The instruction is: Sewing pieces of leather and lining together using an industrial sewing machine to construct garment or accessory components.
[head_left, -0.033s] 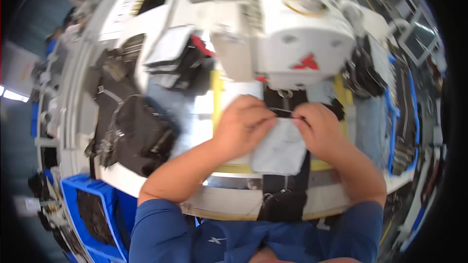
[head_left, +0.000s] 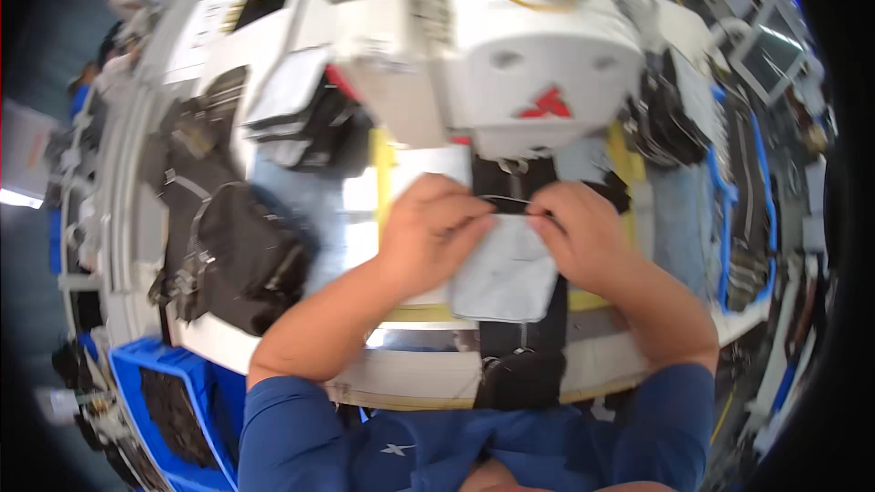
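My left hand (head_left: 428, 230) and my right hand (head_left: 583, 235) pinch the upper edge of a light grey fabric piece (head_left: 504, 278), one at each side. Between the two hands, a thin pale line, perhaps a cord or folded edge, runs along that edge. Beneath the grey piece lies a long black fabric strip (head_left: 521, 342), which hangs over the table's front edge. Just beyond my fingers rises the head of a white sewing machine (head_left: 547, 73) with a red mark. Its metal foot (head_left: 515, 167) is above the black cloth; the needle is too blurred to make out.
Dark bags or fabric pieces (head_left: 246, 255) are heaped on the left of the table. Behind them sits a grey and black stack (head_left: 296, 109). More dark pieces (head_left: 670, 118) lie right of the machine. A blue crate (head_left: 137, 355) stands low at left, a blue-edged bin (head_left: 770, 200) at right.
The whole view has shifted a little, so machine and table appear farther left. Both hands keep their pinch on the grey fabric piece, with little visible movement against the machine.
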The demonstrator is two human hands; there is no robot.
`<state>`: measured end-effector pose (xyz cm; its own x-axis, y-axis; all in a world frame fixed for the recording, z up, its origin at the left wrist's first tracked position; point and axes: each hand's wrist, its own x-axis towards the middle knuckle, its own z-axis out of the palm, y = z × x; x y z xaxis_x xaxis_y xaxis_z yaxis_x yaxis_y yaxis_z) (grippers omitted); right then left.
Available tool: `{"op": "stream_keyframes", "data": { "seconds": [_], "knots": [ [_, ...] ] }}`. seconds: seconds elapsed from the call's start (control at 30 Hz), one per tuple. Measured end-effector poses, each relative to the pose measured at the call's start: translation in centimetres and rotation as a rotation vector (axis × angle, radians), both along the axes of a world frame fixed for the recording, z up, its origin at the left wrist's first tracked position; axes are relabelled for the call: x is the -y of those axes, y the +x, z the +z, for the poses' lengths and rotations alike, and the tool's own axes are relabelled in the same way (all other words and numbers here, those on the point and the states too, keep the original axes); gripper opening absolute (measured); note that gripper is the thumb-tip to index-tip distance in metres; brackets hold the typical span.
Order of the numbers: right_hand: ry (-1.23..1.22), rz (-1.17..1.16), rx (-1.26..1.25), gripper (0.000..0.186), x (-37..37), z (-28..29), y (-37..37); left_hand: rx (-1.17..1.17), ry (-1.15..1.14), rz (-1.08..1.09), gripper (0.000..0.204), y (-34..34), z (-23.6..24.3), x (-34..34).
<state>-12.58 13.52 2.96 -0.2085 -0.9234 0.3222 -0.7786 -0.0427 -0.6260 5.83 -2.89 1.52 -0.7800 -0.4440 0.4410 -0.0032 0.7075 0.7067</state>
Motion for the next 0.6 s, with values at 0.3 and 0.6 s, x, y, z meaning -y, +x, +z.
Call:
{"op": "stream_keyframes", "data": {
  "seconds": [0.3,0.6],
  "knots": [
    [-0.113,0.001,0.128,0.024,-0.2,-0.7,-0.2,0.010,0.062,-0.102,0.019,-0.6,-0.6,0.6],
    [-0.284,0.073,0.017,0.019,-0.1,-1.0,-0.1,-0.122,-0.072,-0.164,0.021,0.0,-0.6,-0.1]
  ]
}}
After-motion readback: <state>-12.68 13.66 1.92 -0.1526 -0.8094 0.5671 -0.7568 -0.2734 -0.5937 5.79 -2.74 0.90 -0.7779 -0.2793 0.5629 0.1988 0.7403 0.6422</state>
